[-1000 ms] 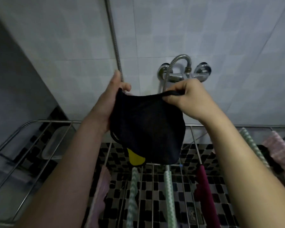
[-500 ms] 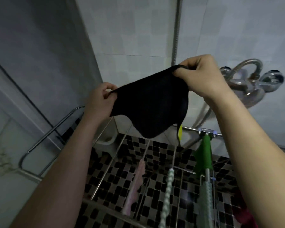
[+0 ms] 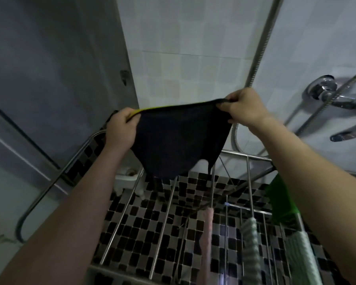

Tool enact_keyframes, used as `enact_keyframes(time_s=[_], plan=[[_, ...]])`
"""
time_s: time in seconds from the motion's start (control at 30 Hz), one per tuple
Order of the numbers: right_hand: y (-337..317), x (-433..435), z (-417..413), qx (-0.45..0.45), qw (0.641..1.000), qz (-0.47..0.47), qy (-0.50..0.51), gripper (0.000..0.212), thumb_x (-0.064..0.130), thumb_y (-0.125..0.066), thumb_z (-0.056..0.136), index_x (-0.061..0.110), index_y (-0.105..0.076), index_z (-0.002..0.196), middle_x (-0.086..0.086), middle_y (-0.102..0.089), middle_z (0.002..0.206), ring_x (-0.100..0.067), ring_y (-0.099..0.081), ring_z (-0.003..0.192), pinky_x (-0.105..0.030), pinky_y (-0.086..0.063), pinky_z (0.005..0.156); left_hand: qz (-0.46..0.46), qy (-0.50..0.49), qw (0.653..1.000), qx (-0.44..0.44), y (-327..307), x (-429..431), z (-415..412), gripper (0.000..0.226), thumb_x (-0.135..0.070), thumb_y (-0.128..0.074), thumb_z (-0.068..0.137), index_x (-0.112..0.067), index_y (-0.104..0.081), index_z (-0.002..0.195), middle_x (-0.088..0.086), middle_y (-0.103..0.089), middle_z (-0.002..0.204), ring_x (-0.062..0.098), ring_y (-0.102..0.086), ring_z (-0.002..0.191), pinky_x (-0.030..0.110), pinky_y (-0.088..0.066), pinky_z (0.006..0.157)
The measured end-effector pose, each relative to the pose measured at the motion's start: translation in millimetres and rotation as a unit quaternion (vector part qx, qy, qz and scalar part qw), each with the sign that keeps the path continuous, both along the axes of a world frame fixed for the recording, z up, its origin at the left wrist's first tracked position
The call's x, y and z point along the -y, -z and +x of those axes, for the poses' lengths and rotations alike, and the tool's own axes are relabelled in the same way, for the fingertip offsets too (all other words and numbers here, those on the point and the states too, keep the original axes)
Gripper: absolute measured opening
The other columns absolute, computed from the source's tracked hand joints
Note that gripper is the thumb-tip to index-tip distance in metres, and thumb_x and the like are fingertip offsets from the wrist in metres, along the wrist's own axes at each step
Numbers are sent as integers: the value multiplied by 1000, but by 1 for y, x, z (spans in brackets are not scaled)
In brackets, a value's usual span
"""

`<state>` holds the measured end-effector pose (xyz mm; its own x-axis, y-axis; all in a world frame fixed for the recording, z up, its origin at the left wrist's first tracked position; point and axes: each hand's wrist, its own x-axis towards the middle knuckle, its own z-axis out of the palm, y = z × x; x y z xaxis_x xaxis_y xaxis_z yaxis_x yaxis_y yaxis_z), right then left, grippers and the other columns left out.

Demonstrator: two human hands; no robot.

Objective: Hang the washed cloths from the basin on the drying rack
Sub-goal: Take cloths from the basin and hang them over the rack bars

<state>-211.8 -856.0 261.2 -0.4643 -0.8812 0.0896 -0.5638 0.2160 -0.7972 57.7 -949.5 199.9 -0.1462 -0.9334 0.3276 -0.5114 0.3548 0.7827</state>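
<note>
A black cloth (image 3: 179, 138) with a yellow edge hangs stretched between both hands, above the left bars of the metal drying rack (image 3: 167, 210). My left hand (image 3: 121, 128) pinches its left top corner, my right hand (image 3: 245, 109) its right top corner. The cloth's lower tip hangs just above the rack's far rails. On the rack's right bars hang a pink cloth (image 3: 207, 239), a pale striped cloth (image 3: 251, 247), a green cloth (image 3: 282, 200) and a light green cloth (image 3: 302, 256). The basin is not in view.
A chrome shower tap (image 3: 337, 95) with its hose (image 3: 259, 44) sticks out of the tiled wall at the right. A grey door (image 3: 49, 79) stands at the left. Below the rack lies a black-and-grey mosaic floor (image 3: 136, 229), with a white fixture (image 3: 127, 177) by the wall.
The view has swung left along the rack. Both hands have lowered the black cloth and pulled it wider and flatter, its top edge now nearly level; a yellow rim shows by the left hand.
</note>
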Motion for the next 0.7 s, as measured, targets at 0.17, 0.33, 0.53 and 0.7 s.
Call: enact_keyframes(time_s=[0.17, 0.33, 0.53, 0.7], plan=[[-12, -8, 11, -19, 991, -118, 65, 19, 23, -66, 76, 5, -71, 75, -18, -66, 66, -27, -60, 61, -47, -54, 68, -105, 11, 992, -64, -21, 0, -3, 13, -12, -45, 96, -18, -56, 92, -12, -51, 74, 1, -45, 68, 8, -35, 61], [91, -50, 52, -102, 988, 110, -33, 14, 12, -59, 90, 7, -72, 88, -6, -64, 73, -23, -58, 67, -27, -37, 52, -44, 107, 990, 83, 63, -16, 9, 32, 0, -44, 93, -13, -66, 112, 5, -64, 103, 21, -57, 97, 32, -44, 83], [197, -54, 98, -178, 925, 321, -95, 16, 12, -52, 89, 7, -67, 91, -12, -69, 89, -31, -66, 80, -34, -49, 60, 43, 266, 910, 317, 164, -39, 18, 33, 1, -51, 91, -17, -74, 104, 6, -59, 110, 27, -50, 102, 38, -45, 91], [211, -48, 119, -211, 887, 381, -152, 21, -2, -50, 88, 4, -62, 104, -17, -65, 107, -35, -65, 99, -38, -52, 74, 51, 286, 854, 432, 173, -46, 23, 36, -2, -55, 86, -24, -71, 110, -1, -53, 114, 20, -46, 108, 37, -47, 90]])
